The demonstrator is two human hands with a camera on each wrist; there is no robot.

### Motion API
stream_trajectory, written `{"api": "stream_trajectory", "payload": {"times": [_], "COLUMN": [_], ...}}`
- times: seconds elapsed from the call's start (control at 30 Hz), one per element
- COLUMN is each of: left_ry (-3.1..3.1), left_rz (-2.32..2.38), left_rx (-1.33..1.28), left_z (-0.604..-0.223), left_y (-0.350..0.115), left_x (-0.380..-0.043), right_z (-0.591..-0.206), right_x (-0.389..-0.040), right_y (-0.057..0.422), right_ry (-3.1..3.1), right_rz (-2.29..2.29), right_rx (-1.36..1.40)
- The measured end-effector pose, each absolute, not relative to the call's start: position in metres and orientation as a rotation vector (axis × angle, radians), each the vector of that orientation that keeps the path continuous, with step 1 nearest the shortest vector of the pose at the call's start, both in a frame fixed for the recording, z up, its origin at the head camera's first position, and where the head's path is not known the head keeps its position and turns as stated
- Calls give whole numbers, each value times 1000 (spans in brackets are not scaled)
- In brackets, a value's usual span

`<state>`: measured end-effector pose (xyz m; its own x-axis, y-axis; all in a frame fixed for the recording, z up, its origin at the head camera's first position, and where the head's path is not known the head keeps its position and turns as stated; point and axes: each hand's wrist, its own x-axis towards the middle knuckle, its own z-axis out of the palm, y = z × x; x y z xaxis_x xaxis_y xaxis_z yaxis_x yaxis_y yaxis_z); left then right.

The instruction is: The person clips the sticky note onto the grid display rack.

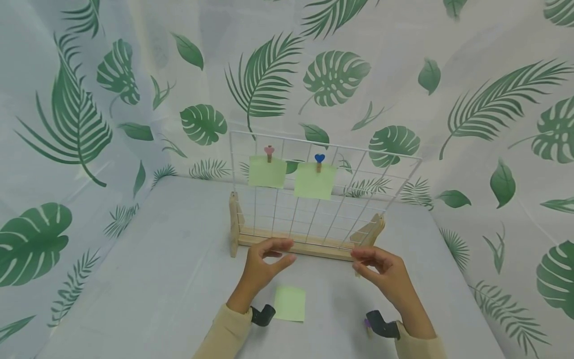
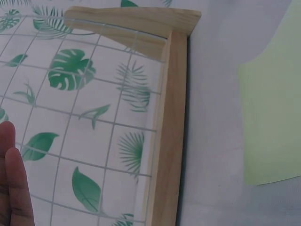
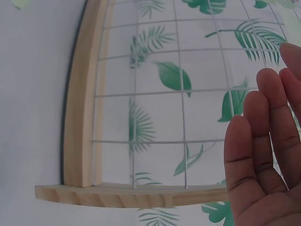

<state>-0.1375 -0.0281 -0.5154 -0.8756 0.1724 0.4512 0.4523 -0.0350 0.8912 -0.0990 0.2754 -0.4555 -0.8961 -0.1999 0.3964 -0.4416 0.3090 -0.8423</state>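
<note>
A white wire grid (image 1: 323,219) stands upright in a wooden base (image 1: 309,247). Two pale green paper notes hang from it: the left note (image 1: 267,172) under a pink heart clothespin (image 1: 269,152), the right note (image 1: 315,181) under a blue heart clothespin (image 1: 319,162). My left hand (image 1: 264,262) hovers in front of the base, fingers loosely bent with nothing between them. Toward the base's right end, my right hand (image 1: 383,271) is likewise bare, thumb apart from the fingers. A third green note (image 1: 290,303) lies on the table beside my left wrist.
Near my right wrist, a small purple-topped clip (image 1: 368,326) lies on the table, partly hidden by the black wrist mount (image 1: 381,324). White cloth covers the table (image 1: 175,279). Behind the grid hangs a leaf-patterned curtain (image 1: 278,65).
</note>
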Motion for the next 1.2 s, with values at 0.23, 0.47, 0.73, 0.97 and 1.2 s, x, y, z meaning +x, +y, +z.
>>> {"api": "stream_trajectory", "payload": {"times": [0.23,0.47,0.73,0.97,1.2], "left_ry": [-2039,-2066,-2099,-2148,-2146], "left_rz": [-2025,-2047,-2071,-2104,-2158], "left_rx": [-654,-617,-575,-491,-415], "left_z": [-519,-524,-530,-536,-541], "left_y": [-27,-27,-27,-26,-24], "left_x": [-135,-131,-128,-125,-120], "right_z": [-460,-463,-469,-473,-480], "right_x": [-95,-92,-89,-87,-85], "right_y": [279,282,287,291,295], "right_ry": [-2392,-2410,-2410,-2461,-2477], "right_rz": [1617,1599,1604,1593,1607], "right_rx": [519,479,482,398,360]}}
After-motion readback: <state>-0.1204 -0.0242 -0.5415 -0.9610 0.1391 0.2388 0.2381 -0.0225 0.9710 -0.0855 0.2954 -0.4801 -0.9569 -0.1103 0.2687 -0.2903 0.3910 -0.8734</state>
